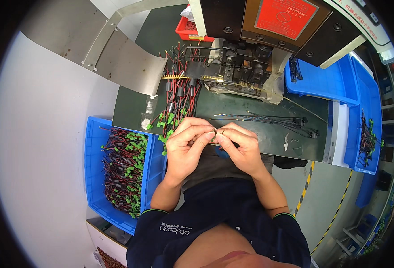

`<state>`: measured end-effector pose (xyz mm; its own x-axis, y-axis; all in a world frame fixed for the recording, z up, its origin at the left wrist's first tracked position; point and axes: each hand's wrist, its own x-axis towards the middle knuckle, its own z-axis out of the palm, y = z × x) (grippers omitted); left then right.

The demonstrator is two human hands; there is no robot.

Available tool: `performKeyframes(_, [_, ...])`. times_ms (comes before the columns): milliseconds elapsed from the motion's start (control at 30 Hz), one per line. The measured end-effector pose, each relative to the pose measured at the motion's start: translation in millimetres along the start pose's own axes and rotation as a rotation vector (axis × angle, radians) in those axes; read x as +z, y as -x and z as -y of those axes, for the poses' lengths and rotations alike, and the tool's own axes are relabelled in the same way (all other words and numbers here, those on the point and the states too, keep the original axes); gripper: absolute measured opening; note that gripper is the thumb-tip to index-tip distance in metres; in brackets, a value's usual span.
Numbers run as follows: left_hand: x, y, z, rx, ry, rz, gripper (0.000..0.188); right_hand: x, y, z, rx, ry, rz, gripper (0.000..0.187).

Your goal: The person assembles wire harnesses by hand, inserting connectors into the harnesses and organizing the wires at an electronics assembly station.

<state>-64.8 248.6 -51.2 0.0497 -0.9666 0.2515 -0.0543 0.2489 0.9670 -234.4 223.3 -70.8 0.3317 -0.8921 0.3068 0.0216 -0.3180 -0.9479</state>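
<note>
Small dark piece (215, 130), mostly hidden by fingers and too little seen to tell its kind, sits in the grip at the near edge of the green table (273, 142). The left hand (185, 145) and right hand (242, 147) both pinch it, thumb against forefinger, tips close together. Red and black wires (179, 91) with green plugs lie beyond and left of the grip, black cables (295, 121) right of it, a machine (246, 67) beyond; a blue bin (154, 176) of wires stands to its left.

Pinched piece (215, 130) mostly hidden; brown bits (109, 259) cut off at lower edge.
</note>
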Motion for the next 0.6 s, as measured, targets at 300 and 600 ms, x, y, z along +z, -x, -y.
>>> performKeyframes(300, [2.1,-0.3,4.3,-0.068,0.142,0.002,0.007,-1.6,-2.6,0.9,-0.038,0.062,0.012,0.007])
performKeyframes(600, [3.2,-0.7,8.1,-0.078,0.207,0.008,0.007,-1.4,-1.7,-0.3,-0.003,0.025,0.018,0.008])
